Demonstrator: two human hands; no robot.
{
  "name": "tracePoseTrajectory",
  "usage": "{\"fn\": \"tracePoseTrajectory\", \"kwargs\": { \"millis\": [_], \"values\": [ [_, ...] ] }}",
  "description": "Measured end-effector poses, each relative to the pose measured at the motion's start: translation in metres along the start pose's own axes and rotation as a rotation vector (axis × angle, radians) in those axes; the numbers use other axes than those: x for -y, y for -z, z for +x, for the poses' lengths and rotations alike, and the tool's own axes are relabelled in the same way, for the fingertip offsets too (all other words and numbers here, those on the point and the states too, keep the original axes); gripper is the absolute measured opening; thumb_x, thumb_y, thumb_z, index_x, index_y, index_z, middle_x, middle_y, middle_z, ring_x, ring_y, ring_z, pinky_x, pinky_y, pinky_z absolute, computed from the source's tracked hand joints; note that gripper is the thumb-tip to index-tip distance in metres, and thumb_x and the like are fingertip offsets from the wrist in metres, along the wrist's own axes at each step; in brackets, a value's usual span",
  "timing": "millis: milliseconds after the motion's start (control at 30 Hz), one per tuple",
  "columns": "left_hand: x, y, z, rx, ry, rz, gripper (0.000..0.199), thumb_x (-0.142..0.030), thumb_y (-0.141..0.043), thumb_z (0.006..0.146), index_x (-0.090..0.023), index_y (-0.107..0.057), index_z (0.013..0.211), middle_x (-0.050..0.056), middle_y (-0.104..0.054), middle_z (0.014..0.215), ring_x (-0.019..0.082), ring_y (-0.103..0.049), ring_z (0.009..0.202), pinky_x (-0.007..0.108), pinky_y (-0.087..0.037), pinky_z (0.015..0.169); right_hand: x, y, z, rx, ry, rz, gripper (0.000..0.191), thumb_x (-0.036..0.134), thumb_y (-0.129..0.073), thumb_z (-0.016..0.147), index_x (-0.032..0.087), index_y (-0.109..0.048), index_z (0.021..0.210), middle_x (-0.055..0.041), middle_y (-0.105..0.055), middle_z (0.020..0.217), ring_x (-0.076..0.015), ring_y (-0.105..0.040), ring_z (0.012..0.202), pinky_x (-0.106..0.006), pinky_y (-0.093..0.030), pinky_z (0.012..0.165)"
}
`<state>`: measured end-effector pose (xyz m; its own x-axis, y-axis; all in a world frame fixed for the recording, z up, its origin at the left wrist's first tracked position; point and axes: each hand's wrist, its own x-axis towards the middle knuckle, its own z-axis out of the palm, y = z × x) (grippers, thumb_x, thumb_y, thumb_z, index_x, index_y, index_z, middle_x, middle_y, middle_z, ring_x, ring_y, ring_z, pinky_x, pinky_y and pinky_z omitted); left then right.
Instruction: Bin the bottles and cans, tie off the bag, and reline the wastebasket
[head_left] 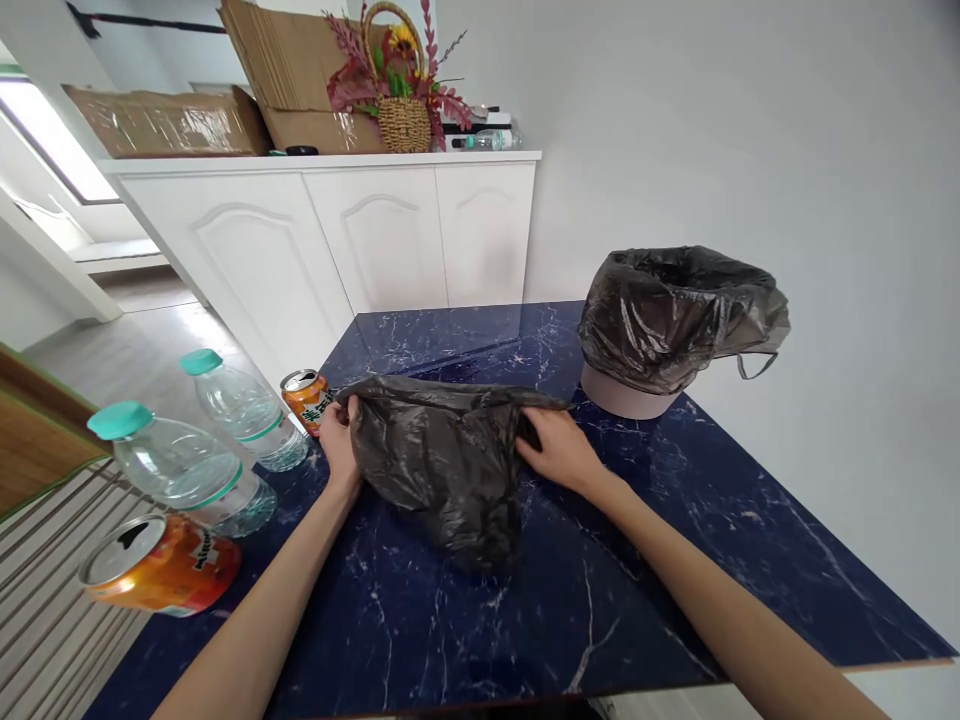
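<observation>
A black plastic garbage bag [442,470] is stretched sideways between my two hands above the blue marbled table. My left hand [341,440] is closed on the bag's upper left corner, close beside an orange soda can [304,390]. At the upper right corner, my right hand [559,445] grips the bag's edge, with some fingertips hidden in the dark plastic. The lower part of the bag hangs down toward me. Beyond my right hand stands a trash can [626,393] with a dark bag [675,320] draped over its rim.
Along the table's [480,640] left edge stand two clear bottles [244,415] with teal caps and a nearer orange can [161,565]. Behind is a white cabinet [390,230] bearing cardboard boxes [165,120] and a flower basket [405,122]. A wall borders the right side.
</observation>
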<state>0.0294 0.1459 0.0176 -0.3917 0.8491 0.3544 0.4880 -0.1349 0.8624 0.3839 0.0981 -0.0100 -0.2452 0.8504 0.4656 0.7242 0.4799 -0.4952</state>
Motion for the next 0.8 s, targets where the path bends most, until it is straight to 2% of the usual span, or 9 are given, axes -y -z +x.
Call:
{"fn": "tracePoseTrajectory", "kwargs": {
  "millis": [67, 200, 300, 400, 500, 567, 600, 700, 800],
  "values": [
    [-0.004, -0.004, -0.005, 0.012, 0.002, 0.022, 0.051, -0.073, -0.049, 0.094, -0.023, -0.057, 0.096, 0.004, -0.071, 0.087, 0.024, -0.066, 0.087, 0.032, -0.052, 0.076, -0.015, 0.004, 0.004, -0.116, -0.141, 0.009, 0.034, 0.034, -0.055, 0.098, 0.016, -0.069, 0.123, -0.0219, -0.075, 0.122, -0.0411, -0.069, 0.122, -0.063, -0.048, 0.111],
    [-0.020, -0.010, -0.021, 0.121, -0.019, 0.089, 0.051, -0.068, -0.059, 0.093, -0.020, -0.065, 0.108, 0.011, -0.079, 0.106, 0.030, -0.072, 0.098, 0.038, -0.055, 0.087, -0.028, 0.013, 0.006, -0.253, -0.300, 0.107, 0.037, 0.045, -0.045, 0.105, 0.019, -0.067, 0.121, -0.0189, -0.078, 0.119, -0.0363, -0.074, 0.114, -0.054, -0.057, 0.102],
    [-0.031, -0.012, -0.033, 0.257, -0.080, 0.143, 0.049, -0.066, -0.073, 0.086, -0.022, -0.071, 0.106, 0.011, -0.081, 0.109, 0.034, -0.074, 0.100, 0.042, -0.057, 0.091, -0.025, 0.014, 0.006, -0.264, -0.325, 0.200, 0.048, 0.055, -0.036, 0.110, 0.022, -0.063, 0.131, -0.0155, -0.080, 0.118, -0.0316, -0.077, 0.111, -0.047, -0.060, 0.096],
    [-0.038, -0.011, -0.043, 0.310, -0.140, 0.182, 0.058, -0.062, -0.082, 0.079, -0.020, -0.070, 0.117, 0.014, -0.076, 0.120, 0.037, -0.072, 0.113, 0.046, -0.056, 0.100, -0.017, 0.011, 0.005, -0.236, -0.324, 0.251, 0.057, 0.062, -0.054, 0.103, 0.024, -0.053, 0.145, -0.0126, -0.082, 0.110, -0.0311, -0.079, 0.102, -0.044, -0.062, 0.089],
    [-0.045, -0.009, -0.049, 0.168, -0.351, 0.229, 0.065, -0.052, -0.078, 0.087, -0.016, -0.059, 0.138, 0.021, -0.061, 0.143, 0.036, -0.061, 0.134, 0.050, -0.048, 0.116, -0.013, 0.011, 0.003, -0.266, -0.338, 0.245, 0.069, 0.058, -0.068, 0.093, 0.020, -0.047, 0.146, -0.0135, -0.081, 0.105, -0.0333, -0.079, 0.095, -0.045, -0.061, 0.086],
    [-0.050, -0.007, -0.052, 0.081, -0.565, 0.265, 0.055, -0.043, -0.067, 0.098, -0.018, -0.054, 0.145, 0.020, -0.056, 0.151, 0.033, -0.054, 0.144, 0.050, -0.041, 0.123, -0.012, 0.016, 0.003, -0.324, -0.356, 0.217, 0.060, 0.053, -0.064, 0.095, 0.019, -0.047, 0.142, -0.0144, -0.080, 0.103, -0.0327, -0.078, 0.092, -0.045, -0.060, 0.085],
    [-0.052, -0.007, -0.053, 0.095, -0.658, 0.286, 0.048, -0.039, -0.061, 0.103, -0.020, -0.054, 0.146, 0.018, -0.058, 0.151, 0.031, -0.053, 0.146, 0.049, -0.039, 0.125, -0.013, 0.019, 0.004, -0.356, -0.362, 0.198, 0.055, 0.050, -0.061, 0.096, 0.020, -0.047, 0.140, -0.0140, -0.079, 0.102, -0.0320, -0.077, 0.090, -0.045, -0.059, 0.085],
    [-0.050, -0.009, -0.054, 0.379, -0.797, 0.385, 0.038, -0.037, -0.046, 0.111, -0.026, -0.060, 0.145, 0.011, -0.067, 0.150, 0.027, -0.055, 0.148, 0.048, -0.035, 0.128, -0.015, 0.033, 0.005, -0.441, -0.360, 0.121, 0.050, 0.043, -0.058, 0.096, 0.021, -0.047, 0.139, -0.0106, -0.075, 0.099, -0.0305, -0.073, 0.086, -0.046, -0.058, 0.086],
    [-0.037, -0.014, -0.053, 0.620, -0.707, 0.548, 0.049, -0.048, -0.041, 0.112, -0.025, -0.060, 0.151, 0.010, -0.063, 0.159, 0.029, -0.050, 0.154, 0.052, -0.026, 0.133, -0.011, 0.044, 0.006, -0.511, -0.323, 0.030, 0.049, 0.039, -0.057, 0.096, 0.021, -0.050, 0.141, -0.0118, -0.069, 0.107, -0.0316, -0.070, 0.096, -0.048, -0.057, 0.091]
  ]
}}
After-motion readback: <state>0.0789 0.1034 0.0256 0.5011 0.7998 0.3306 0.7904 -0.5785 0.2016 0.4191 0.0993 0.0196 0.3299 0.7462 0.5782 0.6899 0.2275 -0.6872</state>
